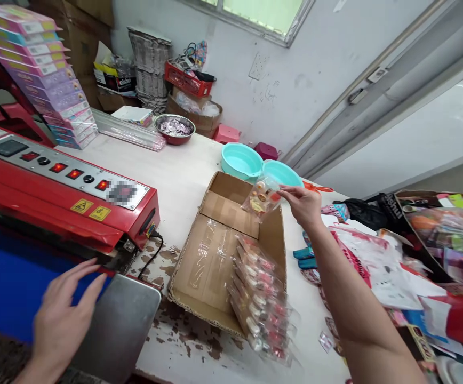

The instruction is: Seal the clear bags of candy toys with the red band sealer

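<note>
My right hand [304, 201] pinches the corner of a clear plastic packet [260, 198] with small brown, cream and red pieces inside. It hangs over the far end of an open cardboard box [193, 266]. Along the box's right side stands a leaning row of similar clear packets [261, 298], overlapping one another. My left hand [65, 314] is open, fingers stretched and thumb apart, holding nothing. It hovers over the blue belt [7, 277] and metal end plate [123, 320] of a red machine [55, 186].
Two turquoise basins [240, 160] stand beyond the box. A metal bowl of small sachets [174, 129] and a tall stack of colourful boxes [51, 80] are at the back left. Bags and packaging [379, 261] crowd the right. A black cable [157, 256] runs from the machine.
</note>
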`<action>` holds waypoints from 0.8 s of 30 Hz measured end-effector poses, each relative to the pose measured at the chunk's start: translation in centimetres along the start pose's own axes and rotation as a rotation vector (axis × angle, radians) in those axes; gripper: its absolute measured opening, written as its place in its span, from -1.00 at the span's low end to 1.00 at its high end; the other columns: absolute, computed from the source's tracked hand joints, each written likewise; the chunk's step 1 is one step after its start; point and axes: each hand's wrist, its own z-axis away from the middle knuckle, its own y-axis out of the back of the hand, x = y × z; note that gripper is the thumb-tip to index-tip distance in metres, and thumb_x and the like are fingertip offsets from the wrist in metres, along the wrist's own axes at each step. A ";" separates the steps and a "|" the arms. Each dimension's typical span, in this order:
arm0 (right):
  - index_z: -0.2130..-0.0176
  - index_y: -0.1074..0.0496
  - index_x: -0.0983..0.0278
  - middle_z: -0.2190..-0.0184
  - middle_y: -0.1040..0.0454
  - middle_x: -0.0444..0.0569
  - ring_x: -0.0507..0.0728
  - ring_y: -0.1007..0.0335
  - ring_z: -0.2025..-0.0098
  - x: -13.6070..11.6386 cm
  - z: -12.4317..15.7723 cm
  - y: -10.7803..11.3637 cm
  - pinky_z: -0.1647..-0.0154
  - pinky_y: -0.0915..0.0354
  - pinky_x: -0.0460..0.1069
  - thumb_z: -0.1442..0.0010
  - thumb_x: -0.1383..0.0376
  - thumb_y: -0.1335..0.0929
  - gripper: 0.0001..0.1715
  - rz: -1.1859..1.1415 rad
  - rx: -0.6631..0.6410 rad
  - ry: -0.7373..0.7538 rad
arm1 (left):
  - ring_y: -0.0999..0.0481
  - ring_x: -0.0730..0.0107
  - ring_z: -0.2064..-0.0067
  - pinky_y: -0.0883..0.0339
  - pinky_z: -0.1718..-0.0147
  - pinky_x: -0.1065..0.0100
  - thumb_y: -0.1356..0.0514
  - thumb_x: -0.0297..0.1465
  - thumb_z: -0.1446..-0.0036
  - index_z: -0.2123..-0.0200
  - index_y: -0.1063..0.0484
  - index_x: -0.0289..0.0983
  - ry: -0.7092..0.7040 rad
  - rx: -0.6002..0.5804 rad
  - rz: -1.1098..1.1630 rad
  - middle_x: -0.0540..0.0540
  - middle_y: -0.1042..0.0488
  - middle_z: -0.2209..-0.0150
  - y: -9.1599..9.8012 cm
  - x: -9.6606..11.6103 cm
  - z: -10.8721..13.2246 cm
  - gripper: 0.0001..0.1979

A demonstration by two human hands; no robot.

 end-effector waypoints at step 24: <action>0.43 -0.47 0.31 0.56 -0.55 -0.07 0.07 -0.43 0.53 -20.7 22.5 -22.7 0.48 -0.33 -0.06 0.41 0.22 -0.61 -0.51 -0.835 -0.602 -0.933 | -0.42 0.43 0.61 -0.30 0.61 0.43 -0.44 -0.34 0.33 0.51 -0.45 -0.37 0.923 -0.290 0.796 -0.07 -0.49 0.61 -2.6 -0.9 -3.2 -0.69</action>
